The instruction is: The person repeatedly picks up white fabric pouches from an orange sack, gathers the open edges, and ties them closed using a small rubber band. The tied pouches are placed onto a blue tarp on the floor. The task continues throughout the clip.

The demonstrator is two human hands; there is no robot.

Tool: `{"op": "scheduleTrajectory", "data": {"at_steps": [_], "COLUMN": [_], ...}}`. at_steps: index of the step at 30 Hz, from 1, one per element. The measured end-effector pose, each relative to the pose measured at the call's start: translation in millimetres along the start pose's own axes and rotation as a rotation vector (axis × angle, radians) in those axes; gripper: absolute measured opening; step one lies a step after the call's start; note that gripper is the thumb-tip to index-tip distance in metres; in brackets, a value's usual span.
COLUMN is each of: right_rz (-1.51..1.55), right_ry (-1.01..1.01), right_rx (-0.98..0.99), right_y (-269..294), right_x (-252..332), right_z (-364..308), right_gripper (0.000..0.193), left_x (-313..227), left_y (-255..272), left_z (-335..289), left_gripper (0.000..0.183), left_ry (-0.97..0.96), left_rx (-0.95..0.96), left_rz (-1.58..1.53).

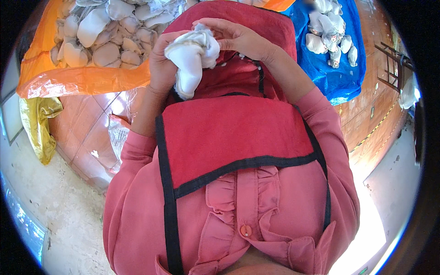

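Up over my lap, both hands hold what looks like a small white sock (189, 68). It is bunched, with a smooth part hanging down and a fuzzy, ruffled part on top. My left hand (163, 62) is closed around its left side, with most of the fingertips behind the cloth. My right hand (243, 41) pinches the fuzzy upper right part between thumb and fingers. Beneath the sock lies the red apron (238, 133) with black edging, which covers my chest and lap.
At the far left an orange sheet or bag (87, 82) holds a heap of white and greyish cloth pieces (107, 55). To the right, a blue bag (350, 87) bears several white bundled pieces (327, 32). A yellow bag (39, 128) lies at left on the floor; a dark metal rack (392, 68) stands far right.
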State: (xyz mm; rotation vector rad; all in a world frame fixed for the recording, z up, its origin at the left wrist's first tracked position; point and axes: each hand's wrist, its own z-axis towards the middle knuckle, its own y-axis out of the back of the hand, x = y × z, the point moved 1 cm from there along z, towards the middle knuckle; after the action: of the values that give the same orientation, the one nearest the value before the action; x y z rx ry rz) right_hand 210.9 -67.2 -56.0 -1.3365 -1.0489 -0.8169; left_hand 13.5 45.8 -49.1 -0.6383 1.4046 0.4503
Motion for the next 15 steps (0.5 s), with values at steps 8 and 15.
{"op": "scheduleTrajectory", "data": {"at_steps": [8, 15], "right_rz": [0.01, 0.086], "right_ry": [0.085, 0.054], "right_rx": [-0.226, -0.466], "right_y": [-28.0, -41.5], "right_x": [5.8, -3.8], "right_z": [3.4, -11.0], "right_gripper": [0.066, 0.045], "left_x": [-2.8, -30.1], "left_y": [-20.3, -33.2], "left_z": [-9.1, -15.4], "left_gripper": [0.031, 0.034], "left_ry": [0.088, 0.244], "left_rx": [-0.178, -0.063], "left_rz": [-0.125, -0.317]}}
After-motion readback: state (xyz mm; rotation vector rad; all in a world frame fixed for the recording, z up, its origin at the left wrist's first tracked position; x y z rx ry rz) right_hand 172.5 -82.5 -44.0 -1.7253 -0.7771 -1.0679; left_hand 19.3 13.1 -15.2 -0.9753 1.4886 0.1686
